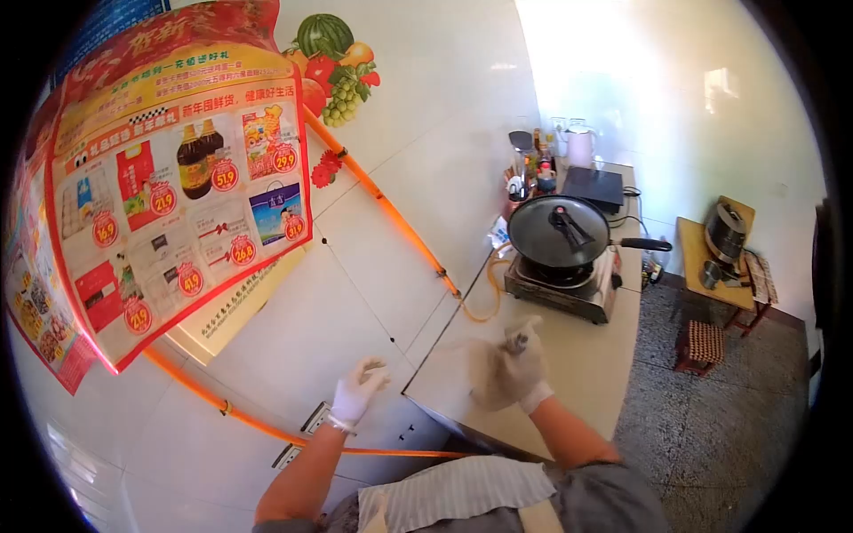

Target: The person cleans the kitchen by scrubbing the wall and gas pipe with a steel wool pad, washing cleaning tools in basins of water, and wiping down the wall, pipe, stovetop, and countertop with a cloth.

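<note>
My left hand (360, 391), in a white glove, is raised near the tiled wall with its fingers loosely bent and apart; nothing shows in it. Over the counter (577, 355), my right hand (530, 369), gloved too, is closed on a blurred brownish thing (491, 375). Motion smears it, so its kind cannot be made out. Beyond that hand stands a portable gas stove (569, 300) bearing a black frying pan (647, 243). A glass lid (533, 233) with a dark upright handle covers the pan.
Bottles (545, 169), a pink jug (580, 147) and a flat black appliance (593, 188) stand behind the stove. An orange gas hose (382, 200) runs along the wall under a hanging poster (191, 213). To the right are a small wooden table (702, 253) and a woven stool (702, 344).
</note>
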`<state>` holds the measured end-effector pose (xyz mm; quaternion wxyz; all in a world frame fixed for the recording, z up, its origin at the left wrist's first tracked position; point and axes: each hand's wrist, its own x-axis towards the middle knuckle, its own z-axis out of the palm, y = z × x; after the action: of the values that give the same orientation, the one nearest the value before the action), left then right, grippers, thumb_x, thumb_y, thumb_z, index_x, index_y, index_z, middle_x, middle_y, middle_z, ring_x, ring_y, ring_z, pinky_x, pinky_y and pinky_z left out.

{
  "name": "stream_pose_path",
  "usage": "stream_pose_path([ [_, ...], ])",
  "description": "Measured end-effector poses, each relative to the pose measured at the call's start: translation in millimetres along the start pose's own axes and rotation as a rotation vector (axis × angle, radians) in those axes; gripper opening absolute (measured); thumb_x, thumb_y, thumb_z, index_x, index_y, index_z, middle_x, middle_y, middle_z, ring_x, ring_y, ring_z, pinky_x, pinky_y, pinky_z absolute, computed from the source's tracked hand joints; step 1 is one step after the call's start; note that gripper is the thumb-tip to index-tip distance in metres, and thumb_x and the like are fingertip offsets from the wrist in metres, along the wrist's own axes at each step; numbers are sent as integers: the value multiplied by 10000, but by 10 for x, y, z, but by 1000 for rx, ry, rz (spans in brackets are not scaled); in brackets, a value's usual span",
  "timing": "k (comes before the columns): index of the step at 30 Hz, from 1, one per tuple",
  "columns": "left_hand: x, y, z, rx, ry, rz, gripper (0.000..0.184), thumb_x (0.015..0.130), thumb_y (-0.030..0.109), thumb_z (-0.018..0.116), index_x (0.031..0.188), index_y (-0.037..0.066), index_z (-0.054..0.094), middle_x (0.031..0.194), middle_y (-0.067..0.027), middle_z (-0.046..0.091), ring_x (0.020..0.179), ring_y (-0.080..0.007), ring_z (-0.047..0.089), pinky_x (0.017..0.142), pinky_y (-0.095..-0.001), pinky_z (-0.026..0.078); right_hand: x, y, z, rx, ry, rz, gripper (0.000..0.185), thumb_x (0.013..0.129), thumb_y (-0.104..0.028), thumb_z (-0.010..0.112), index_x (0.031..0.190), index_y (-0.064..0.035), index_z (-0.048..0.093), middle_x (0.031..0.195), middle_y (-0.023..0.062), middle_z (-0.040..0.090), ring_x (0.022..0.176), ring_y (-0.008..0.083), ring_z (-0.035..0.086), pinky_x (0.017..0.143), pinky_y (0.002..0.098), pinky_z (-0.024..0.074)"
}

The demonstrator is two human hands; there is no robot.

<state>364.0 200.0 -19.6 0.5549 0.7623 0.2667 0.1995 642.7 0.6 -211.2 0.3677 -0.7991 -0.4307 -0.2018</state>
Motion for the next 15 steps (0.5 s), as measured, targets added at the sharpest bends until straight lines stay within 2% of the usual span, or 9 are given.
stream_pose_path([
  [2, -66, -10, -221, 51, 31, -37, 323, 926, 85, 581, 1217, -47, 539, 1128, -147, 634, 948, -211, 674, 828, -330, 555, -88, 182, 371, -114, -24, -44, 115, 916, -133, 531, 1021, -85, 531, 912, 63, 578, 825, 199, 576, 715, 326, 489],
  [4, -202, -150, -453, 52, 168, -69, 273, 919, 86, 596, 1174, -13, 584, 1051, -107, 677, 940, -151, 664, 775, -266, 534, -108, 323, 765, -242, -7, -93, 110, 901, -97, 556, 1006, -91, 523, 890, 50, 569, 806, 189, 567, 688, 314, 488],
  [6, -365, -83, -566, 48, 188, -129, 263, 922, 79, 587, 1167, -18, 583, 1041, -99, 681, 941, -148, 664, 767, -262, 535, 26, 394, 1124, -281, 24, -100, 129, 886, -61, 581, 991, -97, 516, 867, 38, 560, 787, 179, 559, 661, 302, 487],
  [7, -428, -24, -588, 43, 195, -147, 254, 925, 72, 578, 1161, -23, 583, 1030, -92, 686, 942, -145, 665, 759, -258, 536, 291, 376, 1162, 150, -22, 94, 130, 877, -33, 572, 979, -98, 525, 873, 38, 567, 784, 157, 555, 644, 289, 476],
  [9, -524, 90, -622, 96, 202, -147, 247, 930, 70, 572, 1155, -29, 583, 1040, -95, 684, 939, -144, 665, 759, -261, 538, 804, 95, 1096, 508, -22, 344, 117, 884, -20, 556, 986, -74, 535, 852, 54, 562, 762, 158, 547, 635, 290, 471],
  [10, -579, 166, -647, 148, 191, -134, 240, 934, 68, 567, 1150, -36, 582, 1049, -97, 682, 936, -143, 664, 759, -264, 540, 1099, -111, 977, 660, 19, 373, 113, 888, -13, 549, 990, -61, 540, 842, 62, 559, 751, 158, 543, 631, 290, 469],
  [13, -657, 450, -552, 81, 282, -247, 240, 944, 52, 550, 1161, -47, 578, 1071, -115, 674, 940, -153, 664, 778, -269, 540, 1883, -862, 519, 1012, 140, 287, 112, 899, 7, 525, 1002, -24, 555, 811, 86, 551, 719, 158, 531, 618, 292, 463],
  [15, -682, 354, -618, 102, 290, -209, 250, 946, 44, 545, 1176, -51, 574, 1069, -121, 674, 947, -156, 663, 790, -273, 540, 2233, -1384, 339, 995, 251, 103, 159, 920, -31, 522, 1073, -10, 562, 824, 98, 558, 728, 155, 540, 624, 290, 467],
])
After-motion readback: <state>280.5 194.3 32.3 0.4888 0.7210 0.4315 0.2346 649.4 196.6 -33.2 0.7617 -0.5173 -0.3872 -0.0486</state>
